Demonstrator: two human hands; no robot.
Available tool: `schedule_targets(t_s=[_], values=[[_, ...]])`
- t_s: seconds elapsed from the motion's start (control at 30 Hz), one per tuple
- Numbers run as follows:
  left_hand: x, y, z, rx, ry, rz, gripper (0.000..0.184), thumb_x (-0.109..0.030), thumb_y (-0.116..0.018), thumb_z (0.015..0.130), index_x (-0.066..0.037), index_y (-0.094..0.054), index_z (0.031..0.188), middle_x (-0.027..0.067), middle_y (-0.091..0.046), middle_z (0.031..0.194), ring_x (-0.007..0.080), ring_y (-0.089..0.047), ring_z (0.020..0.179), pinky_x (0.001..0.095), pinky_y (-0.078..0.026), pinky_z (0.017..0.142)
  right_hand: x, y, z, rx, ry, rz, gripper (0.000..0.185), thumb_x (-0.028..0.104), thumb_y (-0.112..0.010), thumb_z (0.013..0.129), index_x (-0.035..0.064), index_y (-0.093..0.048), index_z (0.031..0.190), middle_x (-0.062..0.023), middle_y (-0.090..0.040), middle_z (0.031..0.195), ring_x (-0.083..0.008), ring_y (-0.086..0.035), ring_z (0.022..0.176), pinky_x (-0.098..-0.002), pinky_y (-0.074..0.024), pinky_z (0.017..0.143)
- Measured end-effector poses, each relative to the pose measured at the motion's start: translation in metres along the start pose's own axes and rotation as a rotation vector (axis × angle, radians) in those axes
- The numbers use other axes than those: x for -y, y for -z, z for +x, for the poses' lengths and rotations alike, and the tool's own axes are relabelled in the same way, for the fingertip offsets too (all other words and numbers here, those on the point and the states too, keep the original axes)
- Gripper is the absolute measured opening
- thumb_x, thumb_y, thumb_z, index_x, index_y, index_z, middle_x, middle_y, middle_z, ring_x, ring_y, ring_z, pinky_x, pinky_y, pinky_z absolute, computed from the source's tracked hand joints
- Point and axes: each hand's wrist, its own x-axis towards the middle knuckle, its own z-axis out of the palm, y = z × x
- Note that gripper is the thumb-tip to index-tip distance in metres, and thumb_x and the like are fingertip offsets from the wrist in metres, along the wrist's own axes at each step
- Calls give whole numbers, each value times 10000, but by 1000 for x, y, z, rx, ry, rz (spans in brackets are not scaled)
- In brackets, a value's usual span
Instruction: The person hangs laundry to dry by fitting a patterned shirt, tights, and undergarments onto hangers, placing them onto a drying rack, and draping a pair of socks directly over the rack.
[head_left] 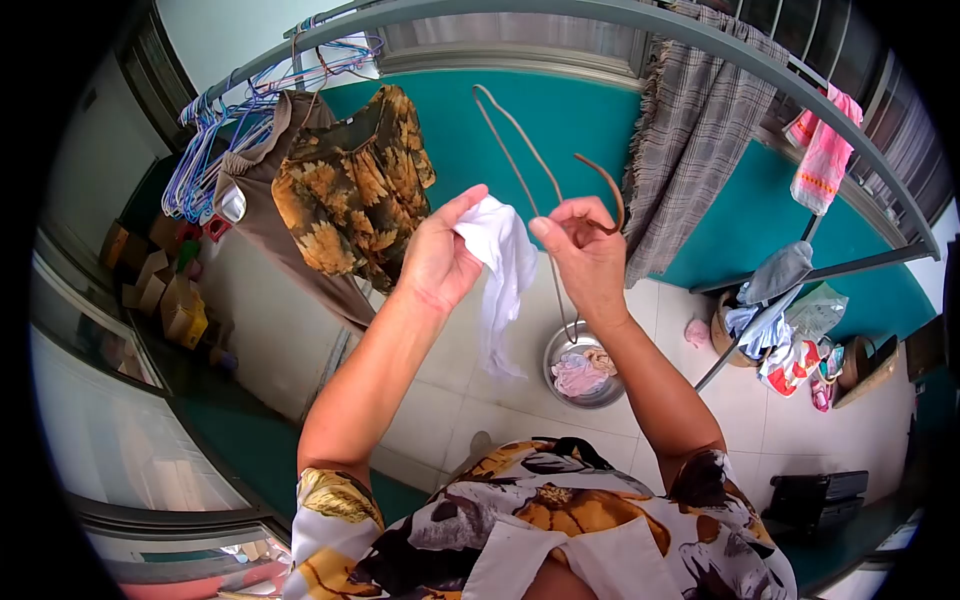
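Note:
My left hand (442,255) is closed on a thin white cloth (500,245), which hangs limp from the fingers; its exact kind I cannot make out. My right hand (584,250) pinches a clothes hanger (613,186) below its brown curved hook. The hanger is turned on its side, its long wire loop reaching up past the fingers and down toward the floor. Cloth and hanger are close together, and the hanger carries no garment. Beneath my right hand, a metal basin (606,398) on the floor holds crumpled pink and beige cloths (580,374).
An overhead grey rail (560,12) bears many hangers (225,140), a patterned blouse (350,185), brown trousers (285,240) and a plaid cloth (695,130). A pink towel (825,150) hangs at right. Below are a laundry basket (728,335) and bags; boxes (180,310) stand left.

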Motion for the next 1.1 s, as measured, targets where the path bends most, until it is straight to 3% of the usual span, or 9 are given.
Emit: schedule_targets(t_s=[0.1, 0.23, 0.37, 0.43, 0.57, 0.9, 0.97, 1.03, 1.1], values=[[9, -21, -11, 258, 69, -154, 647, -368, -444, 871, 93, -196, 1251, 190, -512, 1035, 238, -522, 955, 351, -426, 847, 18, -15, 3, 129, -55, -309, 150, 83, -641, 745, 18, -545, 840, 19, -531, 694, -38, -469, 581, -192, -385, 520], [5, -24, -18, 297, 52, -214, 554, -414, -362, 891, 35, -309, 1212, 166, -529, 1027, 241, -525, 968, 362, -416, 862, 16, -8, 28, 266, -16, -444, 156, 121, -597, 761, 0, -573, 856, -39, -596, 752, -103, -544, 660, -271, -439, 565], [1, 3, -7, -7, -360, 653, 429, -251, -497, 868, -47, -388, 1229, 98, -532, 1001, 156, -575, 709, 254, -480, 660, 33, 9, 58, 334, -170, 56, 112, 61, -555, 791, 1, -572, 884, -40, -590, 773, -83, -544, 683, -226, -445, 576], [4, 41, 22, -147, -471, 1164, 449, -255, -502, 859, -47, -395, 1242, 103, -532, 1016, 143, -533, 822, 248, -450, 733, 50, 19, 68, 406, -248, 63, 116, 76, -579, 784, 17, -575, 883, -29, -588, 785, -69, -536, 677, -202, -430, 562], [28, 42, 21, 143, -174, 750, 503, -312, -537, 840, -43, -395, 1241, 110, -504, 1116, 156, -479, 1020, 268, -393, 853, 58, 29, 79, 438, -247, -14, 114, 83, -587, 779, 23, -579, 876, -24, -588, 775, -66, -534, 673, -193, -422, 557], [92, 19, 12, 126, -467, 1089, 645, -258, -655, 751, -14, -339, 1258, 116, -441, 1151, 201, -470, 1057, 342, -404, 878, 53, 44, 67, 357, -226, -95, 92, 84, -600, 781, 58, -577, 867, 30, -556, 721, -1, -445, 562, -144, -298, 433], [95, 15, 17, 187, -398, 919, 570, -238, -626, 780, -8, -369, 1234, 108, -491, 1095, 185, -524, 968, 336, -454, 811, 54, 48, 67, 375, -205, -81, 95, 85, -603, 778, 58, -577, 865, 28, -557, 724, -4, -449, 564, -146, -297, 435], [86, 15, 17, 305, -147, 512, 427, -182, -574, 821, 3, -432, 1179, 86, -555, 1000, 167, -568, 853, 314, -496, 708, 64, 58, 69, 352, -204, -119, 122, 78, -585, 775, 14, -590, 879, -41, -599, 799, -95, -551, 735, -231, -442, 674], [74, 28, 17, 325, -109, 441, 320, -166, -525, 852, 2, -485, 1121, 70, -590, 933, 161, -584, 784, 304, -513, 657, 68, 70, 74, 313, -182, -116, 113, 84, -591, 772, 22, -592, 866, -17, -585, 763, -65, -521, 662, -202, -417, 585]])
